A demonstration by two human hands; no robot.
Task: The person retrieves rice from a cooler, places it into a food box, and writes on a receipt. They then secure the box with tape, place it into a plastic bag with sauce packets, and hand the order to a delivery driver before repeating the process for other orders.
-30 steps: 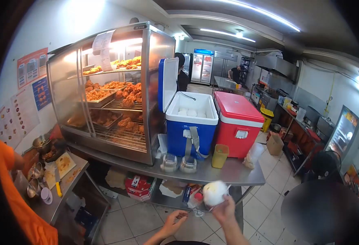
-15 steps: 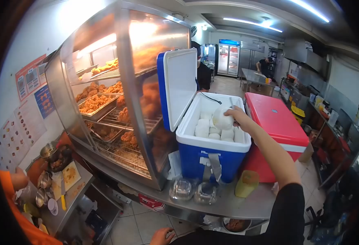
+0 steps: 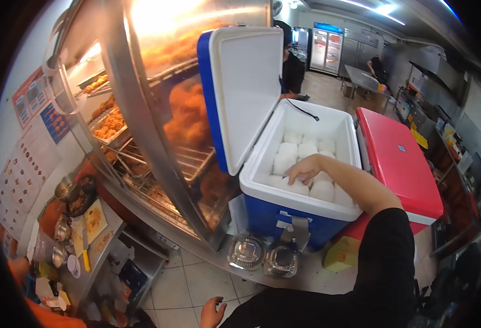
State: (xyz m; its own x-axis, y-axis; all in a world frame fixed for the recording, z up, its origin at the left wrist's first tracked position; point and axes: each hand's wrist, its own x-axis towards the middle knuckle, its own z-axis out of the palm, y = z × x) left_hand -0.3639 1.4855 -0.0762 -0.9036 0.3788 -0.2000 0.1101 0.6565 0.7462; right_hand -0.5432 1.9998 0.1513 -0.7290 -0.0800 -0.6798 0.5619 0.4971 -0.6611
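My right hand (image 3: 305,168) reaches down into the open blue cooler (image 3: 298,205), its fingers bent onto one of several white wrapped bundles (image 3: 288,183) near the front wall. Whether the fingers grip that bundle is hard to tell. The cooler's white-lined lid (image 3: 246,93) stands raised on the left. Low in the view, near the bottom edge, my left hand (image 3: 213,313) hangs beside my body with fingers loosely curled and nothing visible in it. Two clear plastic containers (image 3: 246,251) sit on the counter in front of the cooler.
A red cooler (image 3: 396,158) stands right of the blue one. Left is a glass warmer (image 3: 142,109) with fried food. A yellowish container (image 3: 341,254) is on the counter. A knife (image 3: 86,251) lies at lower left. People stand behind the cooler, at the back and at lower left.
My right hand has lowered from above the cooler, where it held a white bundle, into it. The view has moved closer to the cooler. My left hand stays low.
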